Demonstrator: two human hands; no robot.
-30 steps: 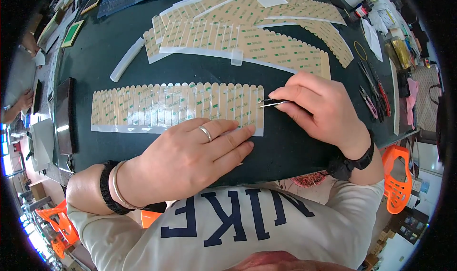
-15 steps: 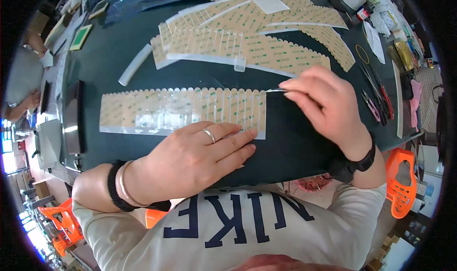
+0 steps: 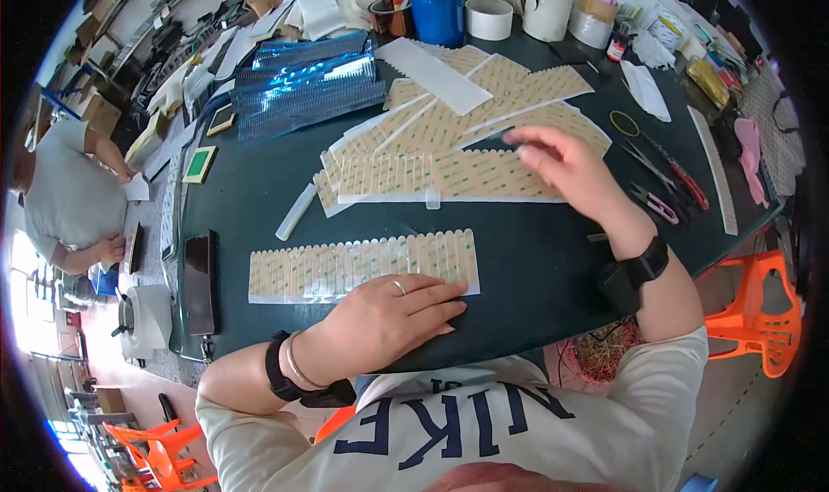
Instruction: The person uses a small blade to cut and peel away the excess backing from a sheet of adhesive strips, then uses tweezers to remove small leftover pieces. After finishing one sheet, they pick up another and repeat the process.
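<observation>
A long sheet of tan, scallop-topped adhesive strips, with green print and a pale lower edge, lies across the near part of the dark table. My left hand rests on its lower right part with fingers stretched out, holding nothing. My right hand is raised over the right end of a pile of similar adhesive sheets. Its thumb and index finger curl toward each other with a dark, blurred bit at their tips that I cannot make out. A small clear tab sits on the pile's near edge.
Scissors, pink snips and red-handled pliers lie to the right. Blue metallic sheeting, a blue mug and a tape roll are behind. Another person sits at the left.
My right hand has moved from the adhesive sheet's top right corner to the pile behind. The thin metal tool at its fingertips no longer shows clearly. My left hand stays; the view has shifted.
</observation>
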